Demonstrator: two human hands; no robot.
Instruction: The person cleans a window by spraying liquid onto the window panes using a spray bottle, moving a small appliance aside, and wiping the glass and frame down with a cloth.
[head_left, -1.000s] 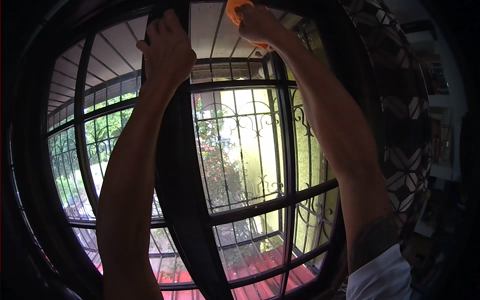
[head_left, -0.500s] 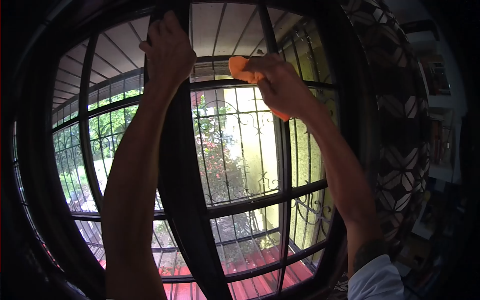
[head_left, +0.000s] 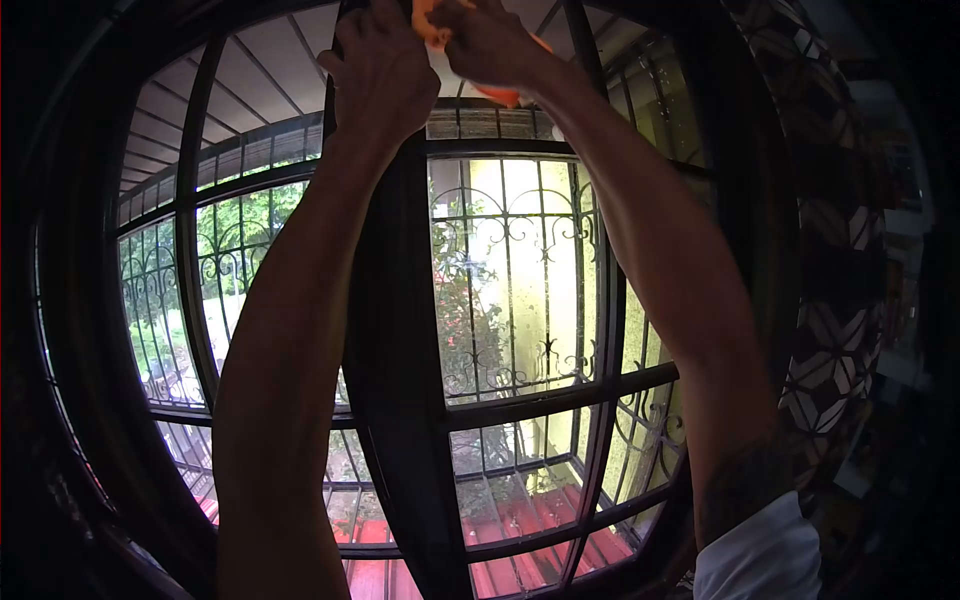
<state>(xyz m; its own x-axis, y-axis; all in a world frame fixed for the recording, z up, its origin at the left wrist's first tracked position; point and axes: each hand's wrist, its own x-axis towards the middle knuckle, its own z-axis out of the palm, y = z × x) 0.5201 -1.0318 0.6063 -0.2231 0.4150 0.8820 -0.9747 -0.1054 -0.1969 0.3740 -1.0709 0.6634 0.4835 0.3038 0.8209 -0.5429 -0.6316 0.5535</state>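
My right hand [head_left: 488, 45] is closed on an orange cloth [head_left: 433, 22] near the top of the window pane [head_left: 515, 270]. Part of the cloth hangs below the fingers. My left hand [head_left: 385, 75] is raised beside it, its bent fingers gripping the dark window frame [head_left: 395, 290] at the central post. The fingertips of that hand are hard to make out against the dark frame. Dark bars divide the glass into several panes.
Behind the glass stands a scrolled metal grille [head_left: 510, 215], with plants [head_left: 465, 300] and a red slatted surface [head_left: 520, 520] beyond. A patterned curtain [head_left: 830, 370] hangs at the right, with dim shelves past it.
My right hand has moved up and left with the orange cloth, close to my left hand. The view has shifted slightly; my left hand stays at the central post.
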